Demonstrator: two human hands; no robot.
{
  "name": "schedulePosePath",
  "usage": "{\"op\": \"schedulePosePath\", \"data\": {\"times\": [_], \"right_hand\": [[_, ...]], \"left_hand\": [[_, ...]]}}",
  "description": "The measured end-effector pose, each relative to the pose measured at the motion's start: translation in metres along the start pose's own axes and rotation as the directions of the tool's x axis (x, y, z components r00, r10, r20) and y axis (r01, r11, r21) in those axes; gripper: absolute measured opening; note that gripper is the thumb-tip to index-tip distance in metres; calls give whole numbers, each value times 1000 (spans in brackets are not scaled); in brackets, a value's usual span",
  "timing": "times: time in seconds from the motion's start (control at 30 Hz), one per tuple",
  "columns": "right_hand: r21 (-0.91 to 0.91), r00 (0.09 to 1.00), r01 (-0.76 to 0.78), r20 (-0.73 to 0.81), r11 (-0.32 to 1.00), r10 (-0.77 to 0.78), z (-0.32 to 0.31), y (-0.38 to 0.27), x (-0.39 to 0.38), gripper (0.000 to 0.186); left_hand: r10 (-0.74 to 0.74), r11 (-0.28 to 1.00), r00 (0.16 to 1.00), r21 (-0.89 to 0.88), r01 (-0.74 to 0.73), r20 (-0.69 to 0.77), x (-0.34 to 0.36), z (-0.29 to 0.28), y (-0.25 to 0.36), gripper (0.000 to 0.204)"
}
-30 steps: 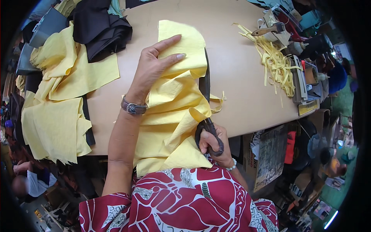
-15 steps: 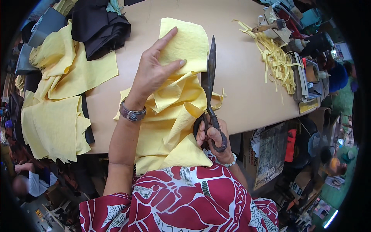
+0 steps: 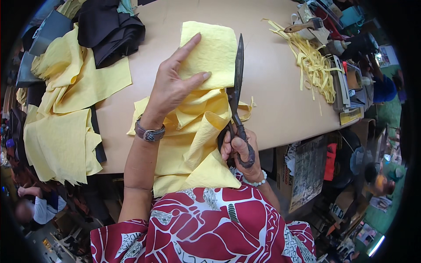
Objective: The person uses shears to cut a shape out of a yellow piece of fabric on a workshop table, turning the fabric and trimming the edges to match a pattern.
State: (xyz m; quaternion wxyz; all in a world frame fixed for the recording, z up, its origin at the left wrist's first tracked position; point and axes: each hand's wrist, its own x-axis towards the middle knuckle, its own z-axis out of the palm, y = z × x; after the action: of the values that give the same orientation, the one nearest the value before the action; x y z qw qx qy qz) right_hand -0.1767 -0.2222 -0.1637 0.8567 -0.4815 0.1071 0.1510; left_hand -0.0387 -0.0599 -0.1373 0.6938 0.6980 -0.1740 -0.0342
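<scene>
A yellow cloth lies partly flat on the table, with its crumpled part gathered down to my lap. My left hand grips the flat part, index finger and thumb spread over its top. The other fingers are out of sight, seemingly under the fabric. My right hand holds large black shears by their handles. Their long blades point away from me along the right edge of the cloth and look nearly closed; the lower blade is mostly hidden by fabric.
Yellow cloth pieces and folded black fabric lie at the left. Thin yellow strips are heaped at the far right, near a wooden-handled brush and stacked odds and ends. Below the table's right edge stands a worn board.
The shears have moved slightly away from me along the cloth's right edge, and their blades look closer together. My left hand stays on the cloth, nearly in place.
</scene>
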Motion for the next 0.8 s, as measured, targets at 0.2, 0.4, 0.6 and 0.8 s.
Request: {"op": "schedulePosePath", "data": {"times": [0.2, 0.4, 0.6, 0.8], "right_hand": [[-95, 1000, -5, -28, 996, 2, 1, 2, -1, 38], [-143, 998, -48, -58, 989, 40, 1, 2, -3, 30], [-94, 999, -26, -48, 995, 22, 3, 4, -4, 22], [-163, 997, 62, -33, 985, -68, 3, -4, 7, 42]], "left_hand": [[-3, 1000, 1000, -11, 3, -8, 1, -2, -1, 65], [-24, 1000, 1000, -12, 24, -5, 1, -1, -1, 65], [-13, 999, 1000, -32, 13, 6, -1, 1, 0, 66], [16, 1000, 999, 19, -16, 30, -6, 1, 3, 66]]}}
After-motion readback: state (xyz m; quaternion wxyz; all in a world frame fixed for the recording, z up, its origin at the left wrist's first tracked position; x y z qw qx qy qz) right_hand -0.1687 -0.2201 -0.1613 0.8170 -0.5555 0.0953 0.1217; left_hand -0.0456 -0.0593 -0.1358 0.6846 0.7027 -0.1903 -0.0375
